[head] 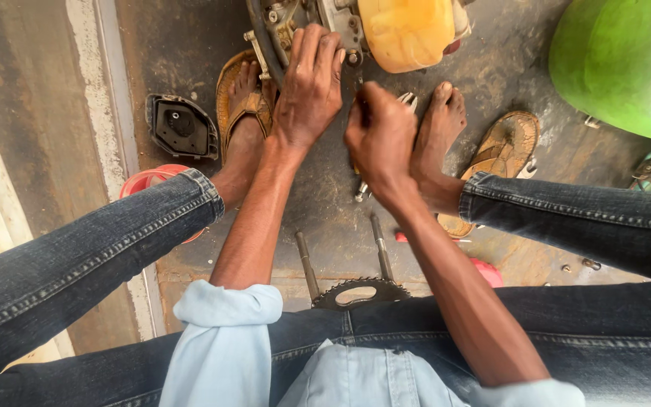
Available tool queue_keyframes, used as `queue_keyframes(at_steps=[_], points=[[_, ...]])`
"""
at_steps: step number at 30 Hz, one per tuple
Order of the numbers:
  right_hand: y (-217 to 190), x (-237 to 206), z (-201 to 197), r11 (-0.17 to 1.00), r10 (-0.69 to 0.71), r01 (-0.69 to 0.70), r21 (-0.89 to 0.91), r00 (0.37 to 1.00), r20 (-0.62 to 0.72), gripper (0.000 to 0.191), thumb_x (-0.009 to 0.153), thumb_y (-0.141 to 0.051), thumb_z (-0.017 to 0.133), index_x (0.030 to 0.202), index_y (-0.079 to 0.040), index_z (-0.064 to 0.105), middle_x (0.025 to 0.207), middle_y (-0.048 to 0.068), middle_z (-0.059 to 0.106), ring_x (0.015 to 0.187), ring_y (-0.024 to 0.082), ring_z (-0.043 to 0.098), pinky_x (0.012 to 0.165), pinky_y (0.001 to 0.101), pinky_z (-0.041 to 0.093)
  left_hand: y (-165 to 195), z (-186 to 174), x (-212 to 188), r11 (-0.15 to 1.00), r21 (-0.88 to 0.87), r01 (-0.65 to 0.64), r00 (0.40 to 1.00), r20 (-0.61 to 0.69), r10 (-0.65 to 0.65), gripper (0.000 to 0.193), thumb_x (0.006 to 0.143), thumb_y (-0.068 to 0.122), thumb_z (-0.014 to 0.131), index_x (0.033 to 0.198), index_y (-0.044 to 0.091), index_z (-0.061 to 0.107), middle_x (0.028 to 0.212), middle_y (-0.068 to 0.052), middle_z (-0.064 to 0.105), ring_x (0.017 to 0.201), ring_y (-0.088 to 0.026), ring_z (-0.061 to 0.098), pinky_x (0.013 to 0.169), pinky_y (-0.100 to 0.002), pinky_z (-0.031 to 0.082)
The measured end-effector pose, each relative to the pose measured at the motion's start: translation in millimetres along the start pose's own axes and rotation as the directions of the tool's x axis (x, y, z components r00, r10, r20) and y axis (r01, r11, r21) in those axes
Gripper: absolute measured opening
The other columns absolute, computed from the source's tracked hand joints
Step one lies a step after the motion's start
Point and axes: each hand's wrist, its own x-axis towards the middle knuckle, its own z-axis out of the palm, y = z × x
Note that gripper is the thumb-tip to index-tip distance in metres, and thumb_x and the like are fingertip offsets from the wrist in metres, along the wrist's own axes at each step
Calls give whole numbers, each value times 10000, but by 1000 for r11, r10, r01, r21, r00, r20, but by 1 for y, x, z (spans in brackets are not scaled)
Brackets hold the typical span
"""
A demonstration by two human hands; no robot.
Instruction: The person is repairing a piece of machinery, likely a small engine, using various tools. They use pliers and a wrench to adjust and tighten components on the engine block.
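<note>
Head view: the person sits with knees apart, looking down at a small engine on the grimy concrete floor between the feet. On the engine's right side sits a yellow, rounded plastic tank; what is inside cannot be seen. At the upper right corner bulges a large green rounded container, its contents hidden too. By the left shin a red round tub peeks out from behind the jeans leg; its inside is out of sight.

The left hand lies flat on the engine's metal parts, fingers spread and pressing down rather than closed on anything. The right hand is curled into a fist just below the engine, gripping a slim dark tool whose upper end touches the engine under the tank; its metal tip shows below the wrist.

A black plastic cover lies on the floor left of the left foot's sandal. Nearer the body, a toothed sprocket with two rods rests on the floor
</note>
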Motion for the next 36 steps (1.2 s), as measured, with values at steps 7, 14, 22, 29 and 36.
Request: queue_keyframes(at_steps=[7,14,22,29,36], points=[[-6,-7,-2,980,199,-201,10,975,94,70,915,-2,676,898,51,633,751,229,682,649,352,684,634,443,522,-33,-15,-3,999,34,35,984,-178,-29,102,1110,89,531,1147,4,571,1112,-129,554,1075,-272,588,941,-400,568],[-19,-8,-17,982,185,-178,-63,972,146,76,881,-25,687,932,9,732,839,171,765,682,226,740,688,368,589,-45,-41,-13,984,-83,159,984,95,-151,167,1084,144,541,955,48,585,862,-96,579,705,-183,532,590,-359,511],[-11,11,-59,980,196,-190,-60,973,119,125,906,-50,707,969,43,764,824,160,766,687,178,721,661,337,563,-20,-34,-27,998,-33,56,971,236,-47,313,962,312,766,1051,24,680,885,-94,694,714,-190,692,652,-306,587],[-14,14,-55,980,200,-198,-28,974,107,127,889,-63,709,946,42,752,807,160,757,690,177,729,659,326,564,-3,-8,-18,964,-169,205,978,4,-208,356,882,268,844,1068,22,664,979,-90,698,791,-188,724,654,-267,622],[-7,14,-50,975,223,-222,-22,967,121,119,885,-55,709,923,55,734,770,163,740,664,192,712,653,337,548,8,-10,-14,796,-504,335,919,-12,-395,254,874,159,871,951,23,671,881,-33,671,730,-120,635,654,-306,534]])
